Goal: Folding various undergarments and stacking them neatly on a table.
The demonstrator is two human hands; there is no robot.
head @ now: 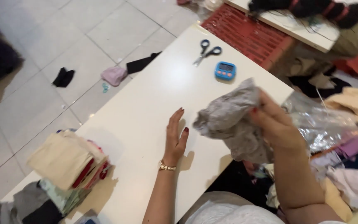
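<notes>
Grey, crumpled cloth (233, 122) hangs bunched in the right hand (276, 126), whose fingers (257, 111) are closed tight on its right edge, lifting it clear above the white counter (146, 103). The bundle's long axis runs slantwise, from a peak at the far right down toward the near right, with a loose corner pointing left toward the other hand. The left hand (175, 135) lies flat on the counter just left of the cloth, palm down, fingers spread straight and holding nothing (a gold watch (166, 167) sits at its wrist). Farther off on the counter rest blue-handled scissors (207, 50) and a small blue timer (225, 70). A stack of folded cloths (69, 164) stands at the near left edge.
</notes>
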